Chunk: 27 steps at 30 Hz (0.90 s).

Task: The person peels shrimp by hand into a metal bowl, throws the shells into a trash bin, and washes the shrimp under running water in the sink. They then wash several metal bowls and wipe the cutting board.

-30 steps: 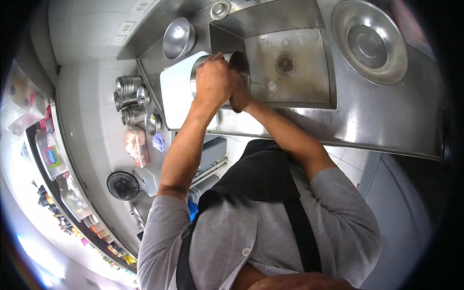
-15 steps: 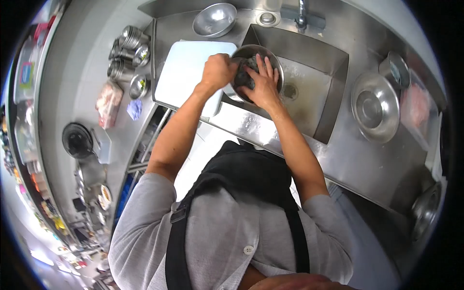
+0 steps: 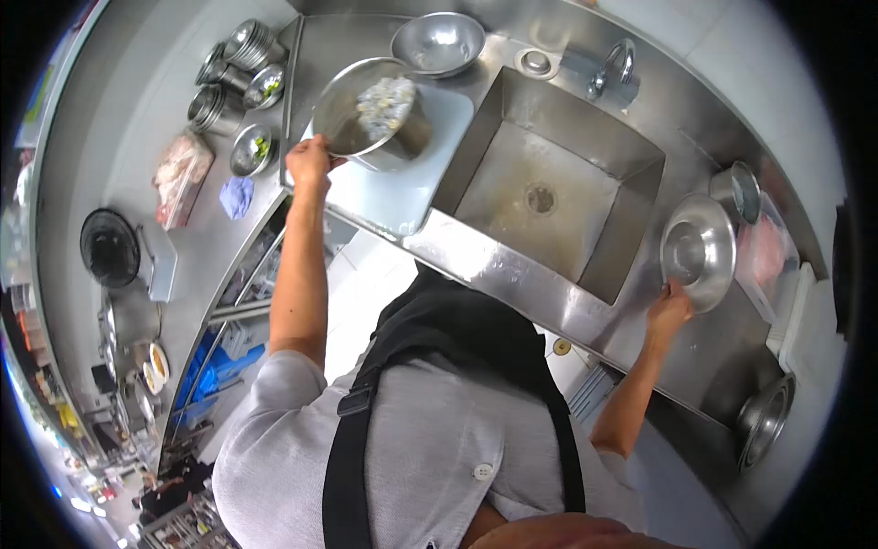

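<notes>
My left hand (image 3: 309, 165) is closed on the near rim of a steel pot (image 3: 402, 142), which is over the white cutting board (image 3: 389, 206). The pot is tilted, and pale, lumpy food (image 3: 386, 106) shows inside. On the right, my right hand (image 3: 670, 309) grips the near rim of a wide steel bowl (image 3: 700, 252) beside the sink. No contents are visible in that bowl. The sink (image 3: 549, 188) lies between my hands.
A steel bowl (image 3: 439, 44) sits behind the pot. The faucet (image 3: 613, 69) is behind the sink. At right are a metal container (image 3: 736, 190) and a tub of pink food (image 3: 764, 252). Small bowls of greens (image 3: 251, 149) and a meat container (image 3: 183, 178) stand at left.
Both hands were at the pot over the sink's left edge. The pot has moved left over the board with my left hand, while my right hand has let go and taken the wide bowl's rim.
</notes>
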Tool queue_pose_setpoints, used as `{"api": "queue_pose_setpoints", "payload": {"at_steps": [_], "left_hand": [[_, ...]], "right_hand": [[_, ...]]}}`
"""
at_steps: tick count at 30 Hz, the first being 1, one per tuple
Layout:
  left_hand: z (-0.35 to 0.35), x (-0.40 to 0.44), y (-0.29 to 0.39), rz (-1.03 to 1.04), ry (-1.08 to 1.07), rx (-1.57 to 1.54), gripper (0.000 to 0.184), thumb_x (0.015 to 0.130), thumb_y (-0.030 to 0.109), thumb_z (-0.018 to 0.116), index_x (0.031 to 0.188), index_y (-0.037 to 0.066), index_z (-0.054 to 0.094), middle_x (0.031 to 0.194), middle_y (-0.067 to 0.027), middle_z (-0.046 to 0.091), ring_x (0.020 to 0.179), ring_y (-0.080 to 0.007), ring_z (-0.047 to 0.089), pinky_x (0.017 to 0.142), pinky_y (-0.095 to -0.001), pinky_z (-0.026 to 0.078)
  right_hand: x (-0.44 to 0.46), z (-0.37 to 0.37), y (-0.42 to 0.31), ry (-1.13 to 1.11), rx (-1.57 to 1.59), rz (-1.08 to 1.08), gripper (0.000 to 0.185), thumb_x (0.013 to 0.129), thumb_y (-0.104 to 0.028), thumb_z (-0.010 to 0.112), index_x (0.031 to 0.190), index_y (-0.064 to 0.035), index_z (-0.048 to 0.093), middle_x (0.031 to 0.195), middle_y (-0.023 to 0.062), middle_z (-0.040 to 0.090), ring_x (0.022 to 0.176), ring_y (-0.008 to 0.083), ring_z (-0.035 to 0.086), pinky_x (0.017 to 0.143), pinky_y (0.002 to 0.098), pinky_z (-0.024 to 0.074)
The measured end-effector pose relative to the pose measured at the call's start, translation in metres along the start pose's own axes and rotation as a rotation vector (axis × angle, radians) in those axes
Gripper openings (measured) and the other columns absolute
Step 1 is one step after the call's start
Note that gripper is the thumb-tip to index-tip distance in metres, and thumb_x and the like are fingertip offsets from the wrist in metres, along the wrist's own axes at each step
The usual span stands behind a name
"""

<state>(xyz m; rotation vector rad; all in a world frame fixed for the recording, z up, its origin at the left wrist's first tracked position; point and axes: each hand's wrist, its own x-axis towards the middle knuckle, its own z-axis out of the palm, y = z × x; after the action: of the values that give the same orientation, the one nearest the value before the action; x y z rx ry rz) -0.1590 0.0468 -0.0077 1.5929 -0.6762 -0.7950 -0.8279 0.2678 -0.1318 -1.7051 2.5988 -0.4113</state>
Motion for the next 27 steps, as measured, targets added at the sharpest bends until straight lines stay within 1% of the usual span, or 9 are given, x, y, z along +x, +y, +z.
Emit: {"api": "queue_pose_setpoints", "payload": {"at_steps": [2, 4, 14, 17, 19, 21, 24, 26, 27], "left_hand": [[-0.008, 0.052, -0.002, 0.043, 0.045, -0.043, 0.022, 0.087, 0.012, 0.06, 0.084, -0.009, 0.062, 0.081, -0.0174, 0.065, 0.063, -0.0262, 0.068, 0.057, -0.0397, 0.063], [-0.014, 0.113, -0.009, 0.091, -0.078, -0.064, 0.027, 0.088, 0.013, 0.06, 0.095, -0.014, 0.062, 0.094, -0.0201, 0.065, 0.073, -0.0308, 0.068, 0.06, -0.0415, 0.063], [0.062, 0.32, 0.003, -0.061, 0.209, -0.249, 0.028, 0.081, 0.01, 0.06, 0.088, -0.017, 0.058, 0.099, -0.0237, 0.063, 0.078, -0.037, 0.067, 0.061, -0.0514, 0.062], [0.056, 0.405, -0.071, 0.295, 0.016, 0.197, 0.037, 0.079, 0.011, 0.061, 0.095, -0.022, 0.056, 0.105, -0.0251, 0.062, 0.084, -0.0391, 0.067, 0.062, -0.0519, 0.06], [0.072, 0.406, -0.078, 0.266, 0.02, 0.158, 0.041, 0.079, 0.013, 0.061, 0.098, -0.023, 0.056, 0.106, -0.0256, 0.063, 0.087, -0.0392, 0.067, 0.064, -0.0508, 0.059], [0.093, 0.354, -0.052, -0.049, 0.156, -0.206, 0.042, 0.081, 0.015, 0.06, 0.098, -0.023, 0.058, 0.103, -0.0255, 0.065, 0.089, -0.0379, 0.068, 0.066, -0.0482, 0.059], [0.092, 0.346, -0.055, 0.023, 0.203, 0.284, 0.05, 0.085, 0.028, 0.062, 0.098, -0.02, 0.062, 0.108, -0.027, 0.067, 0.089, -0.0344, 0.069, 0.076, -0.0456, 0.055], [0.103, 0.268, -0.006, 0.072, 0.276, 0.187, 0.045, 0.089, 0.034, 0.063, 0.094, -0.011, 0.068, 0.106, -0.0253, 0.068, 0.089, -0.0329, 0.068, 0.082, -0.0453, 0.051], [0.116, 0.245, -0.02, 0.335, 0.25, 0.261, 0.041, 0.091, 0.034, 0.062, 0.097, -0.006, 0.069, 0.103, -0.0211, 0.069, 0.088, -0.0298, 0.066, 0.079, -0.0434, 0.051]], "right_hand": [[-0.006, 0.034, 0.03, 0.058, 0.188, -0.014, 0.041, 0.078, -0.007, 0.066, 0.12, -0.0113, 0.068, 0.117, 0.0133, 0.068, 0.118, 0.0283, 0.059, 0.101, 0.0473, 0.0398], [-0.024, 0.016, -0.035, 0.229, -0.016, -0.111, 0.044, 0.071, 0.001, 0.057, 0.111, -0.0097, 0.071, 0.108, 0.0122, 0.07, 0.107, 0.0293, 0.063, 0.098, 0.0465, 0.0396], [-0.037, -0.022, -0.244, -0.01, 0.172, -0.227, 0.023, 0.082, -0.001, 0.059, 0.1, -0.0079, 0.07, 0.102, 0.0089, 0.071, 0.1, 0.0282, 0.062, 0.096, 0.0437, 0.0386], [-0.037, 0.003, -0.265, -0.057, 0.284, -0.226, 0.018, 0.088, -0.005, 0.058, 0.102, -0.0071, 0.069, 0.099, 0.0099, 0.071, 0.1, 0.0278, 0.062, 0.098, 0.044, 0.0382], [-0.028, 0.001, -0.282, -0.108, 0.363, -0.127, 0.015, 0.091, -0.007, 0.058, 0.103, -0.003, 0.066, 0.094, 0.0146, 0.068, 0.091, 0.0329, 0.063, 0.087, 0.0405, 0.0447], [-0.02, 0.008, -0.29, -0.173, 0.531, 0.053, 0.014, 0.091, -0.007, 0.06, 0.103, -0.0008, 0.065, 0.092, 0.0169, 0.067, 0.085, 0.0358, 0.063, 0.08, 0.0392, 0.0472], [-0.006, 0.034, -0.285, -0.099, 0.711, 0.133, 0.02, 0.089, -0.009, 0.063, 0.105, 0.0016, 0.061, 0.089, 0.0211, 0.065, 0.081, 0.0384, 0.062, 0.076, 0.0393, 0.0482], [-0.001, 0.054, -0.272, -0.027, 0.651, 0.106, 0.025, 0.087, -0.01, 0.065, 0.109, 0.0016, 0.06, 0.089, 0.023, 0.065, 0.084, 0.0389, 0.063, 0.077, 0.0403, 0.0485], [0.002, 0.044, -0.277, -0.091, 0.675, 0.139, 0.026, 0.087, -0.01, 0.064, 0.111, 0.0025, 0.06, 0.092, 0.0231, 0.066, 0.087, 0.0399, 0.064, 0.078, 0.0421, 0.0484]]}}
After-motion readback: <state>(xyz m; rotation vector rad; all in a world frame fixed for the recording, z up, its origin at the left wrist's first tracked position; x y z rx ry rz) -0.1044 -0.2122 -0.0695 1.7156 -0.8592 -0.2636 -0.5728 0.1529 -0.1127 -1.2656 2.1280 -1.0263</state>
